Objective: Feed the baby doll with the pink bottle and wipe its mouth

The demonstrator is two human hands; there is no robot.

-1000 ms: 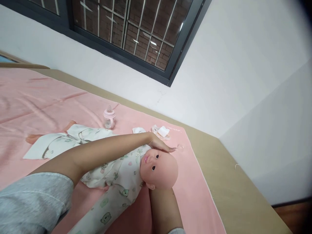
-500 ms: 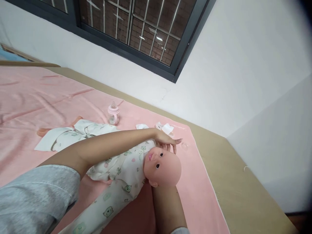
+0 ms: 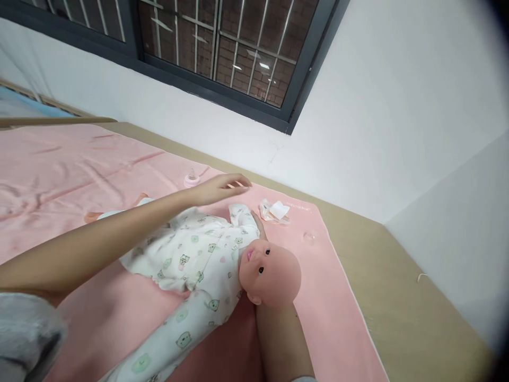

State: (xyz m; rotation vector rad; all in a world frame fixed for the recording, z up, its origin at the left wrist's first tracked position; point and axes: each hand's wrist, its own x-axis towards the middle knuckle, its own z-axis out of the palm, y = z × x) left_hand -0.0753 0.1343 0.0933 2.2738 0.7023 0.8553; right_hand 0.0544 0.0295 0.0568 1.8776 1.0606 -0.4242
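Observation:
A baby doll (image 3: 202, 246) in white pyjamas with green and pink prints lies on its back on the pink blanket (image 3: 334, 297), its bare head to the right. My right forearm passes beneath the doll's neck. Part of my right hand (image 3: 259, 224) shows at the doll's far shoulder, holding it from below; most of its fingers are hidden. Above the doll's body, my left hand (image 3: 222, 188) is open with fingers stretched and nothing in it. Just behind the left wrist stands a baby bottle (image 3: 192, 180) with a pink collar, its lower part covered by my arm.
A crumpled white cloth or tissue (image 3: 275, 211) lies past the doll's far shoulder. Near the blanket's right edge is a small clear round piece (image 3: 309, 237). The tan surface (image 3: 366, 276) borders the wall, below a dark-framed barred window (image 3: 222, 48).
My left hand has lifted off the doll's head and shoulder area and moved left toward the bottle. The right arm still lies under the doll's neck. The view has shifted slightly.

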